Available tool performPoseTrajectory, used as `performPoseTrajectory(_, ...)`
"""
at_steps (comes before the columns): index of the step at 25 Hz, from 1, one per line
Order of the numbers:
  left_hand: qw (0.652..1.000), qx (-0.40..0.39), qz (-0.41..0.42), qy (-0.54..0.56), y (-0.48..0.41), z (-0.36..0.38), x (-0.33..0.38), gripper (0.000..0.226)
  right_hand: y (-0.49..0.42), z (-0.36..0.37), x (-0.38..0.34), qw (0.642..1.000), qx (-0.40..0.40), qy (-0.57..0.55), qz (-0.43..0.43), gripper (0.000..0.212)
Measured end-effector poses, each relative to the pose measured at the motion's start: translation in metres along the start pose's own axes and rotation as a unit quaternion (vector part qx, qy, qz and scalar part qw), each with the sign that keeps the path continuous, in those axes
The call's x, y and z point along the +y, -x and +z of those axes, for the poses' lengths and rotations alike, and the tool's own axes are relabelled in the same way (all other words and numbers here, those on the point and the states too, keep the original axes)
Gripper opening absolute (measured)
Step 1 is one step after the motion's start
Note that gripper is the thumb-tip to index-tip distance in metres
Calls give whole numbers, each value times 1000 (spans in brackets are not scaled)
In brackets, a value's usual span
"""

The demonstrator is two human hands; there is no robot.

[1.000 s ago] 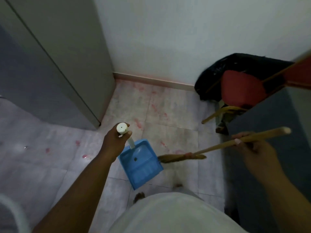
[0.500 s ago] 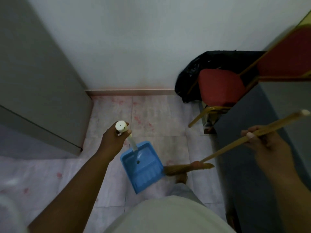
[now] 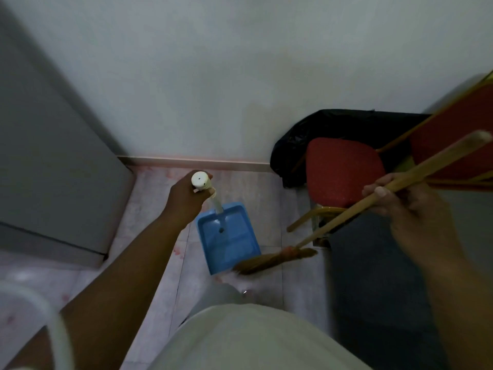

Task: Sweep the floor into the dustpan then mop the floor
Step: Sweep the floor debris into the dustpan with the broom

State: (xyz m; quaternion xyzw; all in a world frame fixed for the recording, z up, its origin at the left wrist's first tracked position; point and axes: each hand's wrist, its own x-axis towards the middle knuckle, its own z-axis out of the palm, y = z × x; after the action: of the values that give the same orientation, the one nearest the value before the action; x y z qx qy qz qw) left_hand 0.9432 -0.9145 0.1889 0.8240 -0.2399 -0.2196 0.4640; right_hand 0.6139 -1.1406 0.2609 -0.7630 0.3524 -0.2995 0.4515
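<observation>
A blue dustpan (image 3: 229, 239) stands on the pale tiled floor (image 3: 157, 209), its open lip toward me. My left hand (image 3: 186, 198) grips the top of its upright white handle (image 3: 200, 180). My right hand (image 3: 408, 198) holds the wooden stick of a broom (image 3: 373, 201), which slants down to the left. The straw head of the broom (image 3: 269, 261) lies at the dustpan's near right corner, touching the lip. A small dark speck sits inside the pan.
A red-cushioned chair (image 3: 344, 172) with gold legs stands at right, a black bag (image 3: 314, 140) behind it. A grey cabinet (image 3: 48, 161) fills the left, a dark grey surface (image 3: 373, 276) the right. The white wall (image 3: 240, 76) closes the corner ahead.
The view has turned toward the wall corner. The dustpan stays gripped in my left hand, and the broom head has swung from beside the pan's right edge down to its near lip.
</observation>
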Motion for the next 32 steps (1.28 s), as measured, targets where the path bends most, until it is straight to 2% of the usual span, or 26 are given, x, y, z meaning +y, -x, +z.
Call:
performPoseTrajectory(2,1000,2,11,5,-30,12,15,31,-29,0,-4,999,-1,-35,-16,5)
performPoseTrajectory(9,999,-13,21,29,-162,67,40,31,-144,28,5,997,12,-80,1,11)
performPoseTrajectory(13,999,-44,28,2,-266,105,45,31,-232,57,21,997,22,-64,31,15)
performPoseTrajectory(20,991,-115,9,-64,-414,152,38,32,-364,117,61,996,6,28,81,4)
performPoseTrajectory(25,987,-135,-4,-85,-480,201,25,32,-431,156,105,995,-8,54,87,4)
performPoseTrajectory(32,983,-147,-15,-107,-536,257,-17,35,-515,202,175,992,-37,45,116,14)
